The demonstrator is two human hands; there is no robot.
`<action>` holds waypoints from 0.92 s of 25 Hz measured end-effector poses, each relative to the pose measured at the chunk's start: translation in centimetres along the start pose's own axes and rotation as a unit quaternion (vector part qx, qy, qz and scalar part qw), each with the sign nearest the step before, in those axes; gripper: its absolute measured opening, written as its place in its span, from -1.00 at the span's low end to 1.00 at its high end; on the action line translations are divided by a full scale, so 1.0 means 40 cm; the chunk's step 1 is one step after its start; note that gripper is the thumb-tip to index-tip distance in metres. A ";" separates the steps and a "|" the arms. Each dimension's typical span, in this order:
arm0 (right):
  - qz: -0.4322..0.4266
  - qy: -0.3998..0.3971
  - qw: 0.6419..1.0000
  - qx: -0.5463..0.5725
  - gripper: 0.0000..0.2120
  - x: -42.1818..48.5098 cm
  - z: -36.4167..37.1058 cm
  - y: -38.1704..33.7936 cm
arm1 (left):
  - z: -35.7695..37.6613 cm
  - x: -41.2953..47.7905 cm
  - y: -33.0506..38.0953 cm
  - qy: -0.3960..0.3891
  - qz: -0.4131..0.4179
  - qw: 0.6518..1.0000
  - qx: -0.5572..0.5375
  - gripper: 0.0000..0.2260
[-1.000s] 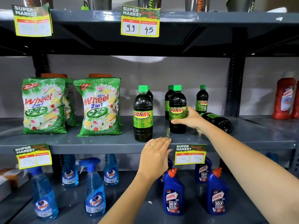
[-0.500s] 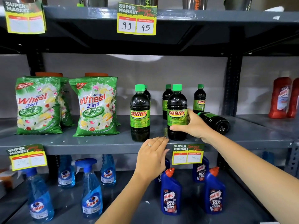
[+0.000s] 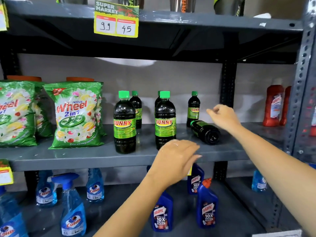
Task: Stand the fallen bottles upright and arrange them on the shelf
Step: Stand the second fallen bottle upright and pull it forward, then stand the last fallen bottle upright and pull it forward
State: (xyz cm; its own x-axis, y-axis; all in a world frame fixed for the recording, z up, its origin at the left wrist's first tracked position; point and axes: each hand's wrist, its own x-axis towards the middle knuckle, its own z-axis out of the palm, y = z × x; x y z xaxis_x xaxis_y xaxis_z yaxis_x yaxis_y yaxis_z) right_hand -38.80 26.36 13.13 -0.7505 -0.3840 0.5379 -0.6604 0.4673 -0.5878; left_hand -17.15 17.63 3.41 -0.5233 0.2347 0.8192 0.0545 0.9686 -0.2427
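Observation:
Several dark Sunny bottles with green caps stand on the grey middle shelf [image 3: 85, 156]. Two stand at the front: one on the left [image 3: 124, 124], one on the right [image 3: 165, 120]. Behind them stand smaller-looking ones, including the back right bottle [image 3: 193, 108]. One bottle [image 3: 206, 131] lies on its side, base toward me, cap toward the back. My right hand [image 3: 224, 117] hovers just above and right of the fallen bottle, fingers loosely curled, holding nothing. My left hand [image 3: 176, 158] rests palm down at the shelf's front edge, below the right front bottle.
Green Wheel detergent bags [image 3: 75, 115] fill the shelf's left part. Red Harpic bottles [image 3: 273, 105] stand past the upright post [image 3: 228, 86]. Blue Harpic bottles [image 3: 206, 204] and Colin sprays [image 3: 71, 209] stand on the lower shelf. A price tag [image 3: 116, 21] hangs above.
My right hand let go of the right front Sunny bottle and moved right, above the fallen bottle. My left hand shifted slightly right along the shelf edge. The camera moved closer.

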 end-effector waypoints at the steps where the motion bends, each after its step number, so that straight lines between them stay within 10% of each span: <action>1: 0.024 -0.039 0.998 -0.040 -0.61 0.021 0.003 0.019 | 0.023 0.032 0.015 -0.063 -0.015 0.998 0.000 -0.61; 4: 0.142 -0.201 0.969 0.021 -0.44 0.030 0.013 0.027 | 0.082 0.091 0.024 -0.275 -0.089 0.955 0.063 -0.44; 8: 0.194 -0.302 0.931 0.068 -0.42 0.030 0.024 0.033 | 0.131 0.115 0.049 -0.311 -0.131 0.930 0.147 -0.52; 16: 0.068 -0.024 0.992 0.102 -0.42 0.011 0.066 0.056 | 0.149 0.088 0.054 -0.225 -0.152 0.957 0.105 -0.56; 23: -0.040 -0.005 0.991 0.124 -0.39 -0.030 0.102 0.107 | 0.136 0.096 0.068 -0.232 -0.163 0.953 0.102 -0.53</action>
State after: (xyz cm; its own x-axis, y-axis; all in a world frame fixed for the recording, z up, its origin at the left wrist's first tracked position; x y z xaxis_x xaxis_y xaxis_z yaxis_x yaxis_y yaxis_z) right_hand -40.85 25.58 7.51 -0.6947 -0.4202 0.5838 -0.7031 0.2253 -0.6745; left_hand -23.64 20.70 3.06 -0.8071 -0.1836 0.5612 -0.3169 0.9366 -0.1493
